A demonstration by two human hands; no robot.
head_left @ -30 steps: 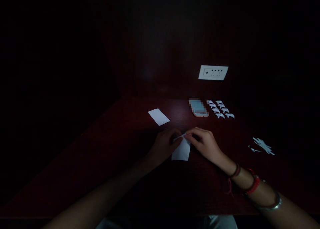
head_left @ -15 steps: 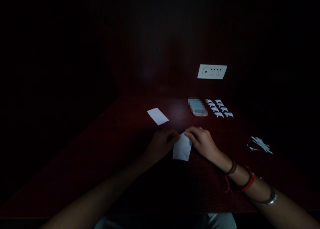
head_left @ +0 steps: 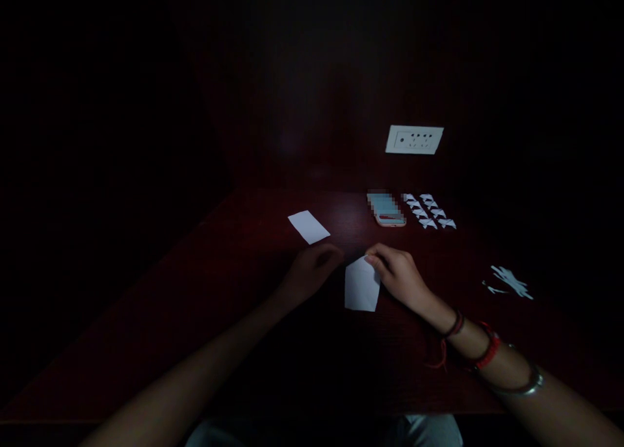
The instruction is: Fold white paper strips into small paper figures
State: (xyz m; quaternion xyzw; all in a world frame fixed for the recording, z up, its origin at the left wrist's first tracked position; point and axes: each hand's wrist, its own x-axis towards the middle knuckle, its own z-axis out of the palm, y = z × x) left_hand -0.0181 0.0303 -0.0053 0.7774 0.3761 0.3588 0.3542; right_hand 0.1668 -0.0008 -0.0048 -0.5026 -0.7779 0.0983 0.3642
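Observation:
A small white paper sheet (head_left: 361, 286) lies on the dark red table (head_left: 234, 304) in front of me. My right hand (head_left: 400, 275) rests at its upper right corner, fingers curled and pinching that edge. Just left of the sheet sits my left hand (head_left: 312, 268), fingers curled, slightly apart from the paper. The scene is very dark, so finger detail is poor.
A second white paper slip (head_left: 309, 227) lies further back to the left. A phone (head_left: 386, 209) and several small folded paper pieces (head_left: 429, 211) lie at the back right. Paper scraps (head_left: 509, 282) sit at the right. A white socket plate (head_left: 414, 140) is on the wall.
The sheet has flattened and shifted slightly right. My left hand has come off it and moved a little left; my right hand keeps the upper corner.

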